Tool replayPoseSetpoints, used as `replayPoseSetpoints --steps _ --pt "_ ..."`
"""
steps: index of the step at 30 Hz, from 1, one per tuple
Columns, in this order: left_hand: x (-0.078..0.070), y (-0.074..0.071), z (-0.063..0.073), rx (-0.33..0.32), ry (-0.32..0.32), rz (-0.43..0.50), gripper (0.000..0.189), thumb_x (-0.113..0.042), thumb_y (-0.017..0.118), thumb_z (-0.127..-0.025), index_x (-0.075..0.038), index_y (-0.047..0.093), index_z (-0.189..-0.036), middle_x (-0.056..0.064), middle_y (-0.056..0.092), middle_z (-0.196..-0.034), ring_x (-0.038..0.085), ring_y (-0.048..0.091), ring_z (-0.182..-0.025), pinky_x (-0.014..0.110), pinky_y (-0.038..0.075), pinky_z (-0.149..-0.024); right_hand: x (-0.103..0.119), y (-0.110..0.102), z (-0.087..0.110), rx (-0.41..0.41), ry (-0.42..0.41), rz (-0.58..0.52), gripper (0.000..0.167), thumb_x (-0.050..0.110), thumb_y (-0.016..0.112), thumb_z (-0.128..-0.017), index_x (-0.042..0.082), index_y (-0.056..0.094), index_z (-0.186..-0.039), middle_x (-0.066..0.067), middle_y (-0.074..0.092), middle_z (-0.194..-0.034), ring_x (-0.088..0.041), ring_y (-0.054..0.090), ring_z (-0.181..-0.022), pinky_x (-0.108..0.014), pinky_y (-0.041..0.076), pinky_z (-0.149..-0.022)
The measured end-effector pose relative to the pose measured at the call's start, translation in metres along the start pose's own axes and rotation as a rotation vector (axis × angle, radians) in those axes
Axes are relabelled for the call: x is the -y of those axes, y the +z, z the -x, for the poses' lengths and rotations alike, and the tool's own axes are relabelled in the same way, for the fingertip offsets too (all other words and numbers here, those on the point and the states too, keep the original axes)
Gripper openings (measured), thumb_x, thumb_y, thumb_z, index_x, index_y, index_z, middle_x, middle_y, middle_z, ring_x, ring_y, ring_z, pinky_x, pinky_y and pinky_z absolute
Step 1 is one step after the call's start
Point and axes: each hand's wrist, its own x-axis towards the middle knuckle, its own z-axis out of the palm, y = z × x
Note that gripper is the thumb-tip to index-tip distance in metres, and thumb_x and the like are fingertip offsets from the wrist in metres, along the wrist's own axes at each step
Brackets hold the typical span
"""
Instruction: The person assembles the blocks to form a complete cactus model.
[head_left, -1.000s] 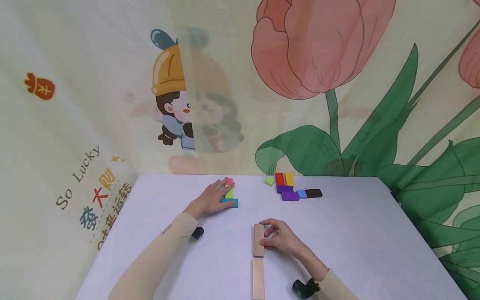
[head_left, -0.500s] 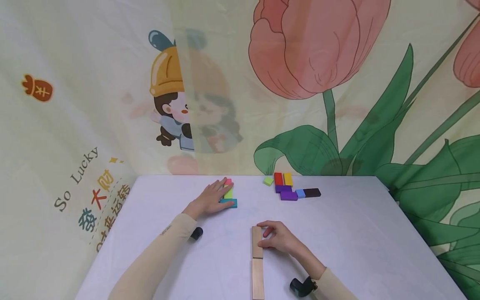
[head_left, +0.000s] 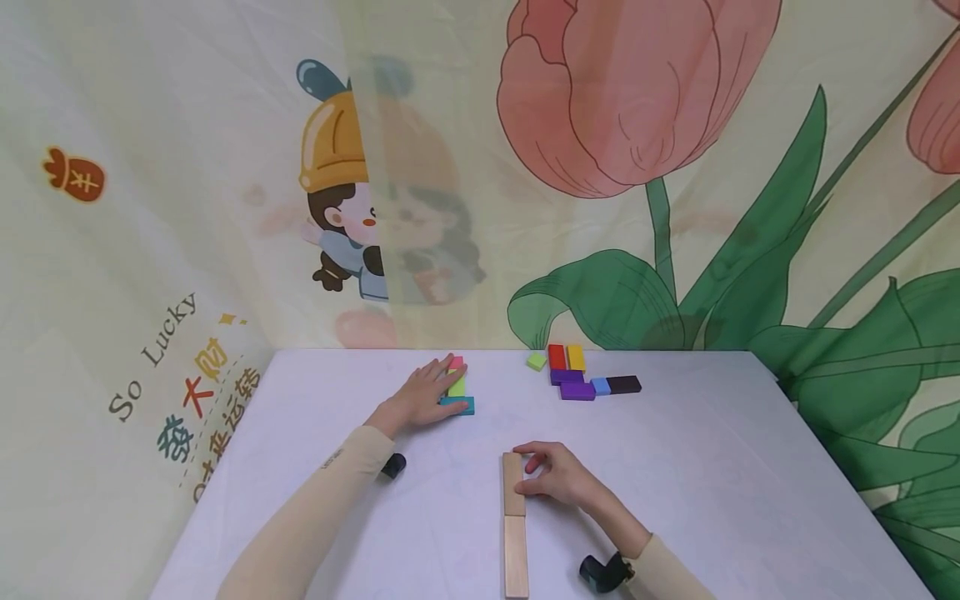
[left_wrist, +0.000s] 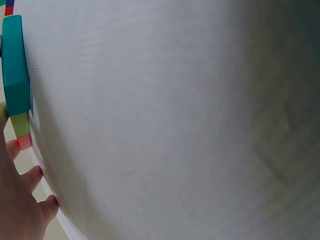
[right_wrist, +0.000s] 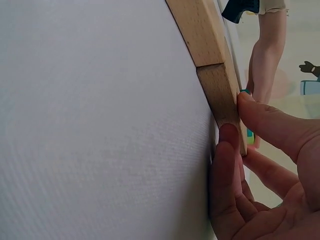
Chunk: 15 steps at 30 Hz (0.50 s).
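Two plain wooden blocks lie end to end on the white table. My right hand holds the farther wooden block, thumb and fingers at its right side and far end. The nearer wooden block meets its near end; in the right wrist view a thin seam shows between them. My left hand lies with fingers spread over a column of small blocks: a pink block, a light green block and a teal block, its thumb on the teal one. The hand partly covers all three.
At the back right, a red block, a yellow block, two purple blocks, a light blue block and a black block sit clustered. A lone green block lies just left. A printed curtain hangs behind the table.
The farther wooden block has come toward the nearer one, and the small gap between them has gone. My left hand stays over its blocks. The head view has shifted slightly.
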Motion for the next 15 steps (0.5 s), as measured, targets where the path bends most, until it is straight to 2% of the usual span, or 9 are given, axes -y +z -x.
replayPoseSetpoints --steps 4,7,15 --pt "-0.001 -0.001 0.0 0.0 -0.003 0.005 0.076 -0.061 0.045 -0.092 -0.026 0.022 -0.155 0.01 0.01 -0.165 0.041 0.012 -0.15 0.062 0.015 -0.117 -0.001 -0.003 -0.002 0.021 0.003 -0.03 0.054 0.02 0.081 -0.077 0.008 0.062 -0.126 -0.004 0.06 -0.085 -0.015 0.053 -0.069 -0.024 0.047 -0.057" --pt "0.0 -0.001 -0.001 -0.004 -0.003 -0.003 0.076 -0.061 0.046 -0.092 -0.026 0.022 -0.155 0.01 0.01 -0.164 0.041 0.013 -0.149 0.062 0.015 -0.117 0.0 -0.006 -0.006 -0.012 0.008 -0.053 0.048 0.022 0.077 -0.082 0.006 0.062 -0.125 -0.005 0.061 -0.082 -0.013 0.056 -0.063 -0.025 0.05 -0.058" --pt "-0.002 0.0 0.0 -0.007 0.014 0.01 0.075 -0.059 0.047 -0.093 -0.024 0.023 -0.155 0.012 0.011 -0.164 0.042 0.014 -0.149 0.063 0.016 -0.117 0.009 -0.025 -0.034 -0.282 0.051 -0.007 0.023 0.016 0.068 -0.089 0.003 0.069 -0.108 -0.009 0.066 -0.086 -0.015 0.06 -0.067 -0.025 0.051 -0.059"
